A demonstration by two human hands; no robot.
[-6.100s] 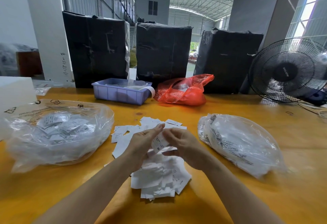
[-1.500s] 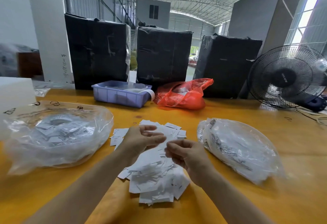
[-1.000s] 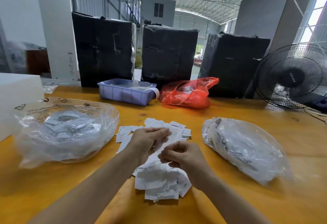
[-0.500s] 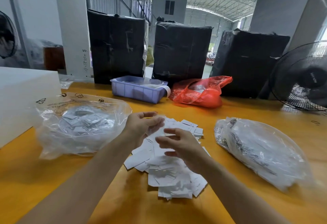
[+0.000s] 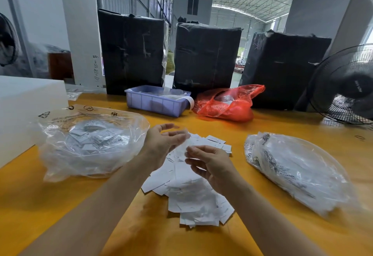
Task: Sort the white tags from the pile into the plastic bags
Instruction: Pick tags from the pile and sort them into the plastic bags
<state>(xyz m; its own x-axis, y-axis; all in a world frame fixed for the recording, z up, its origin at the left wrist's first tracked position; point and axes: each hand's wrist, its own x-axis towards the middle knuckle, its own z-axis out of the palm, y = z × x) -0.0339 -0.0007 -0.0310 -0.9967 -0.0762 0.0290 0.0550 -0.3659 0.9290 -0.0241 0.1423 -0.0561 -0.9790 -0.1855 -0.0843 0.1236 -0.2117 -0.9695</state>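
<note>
Orange surface [image 5: 60, 205], warehouse hall: pile of white paper tags [image 5: 187, 193] lies between two clear plastic bags.
Left hand [image 5: 161, 144] and right hand [image 5: 212, 164] hover above the pile with fingers loosely spread; blur hides any grip. Left bag [image 5: 90, 142]: recycling symbols, tags marked "XS"; right bag [image 5: 298, 167]: print unreadable.

One cam only, head-worn, looking fwd and down across the yellow bench [image 5: 282, 126] from its near edge toward the far edge. Close to mid-bench; wide-angle, so both side parts bend outward. No 2nd view, so nothing shared.
</note>
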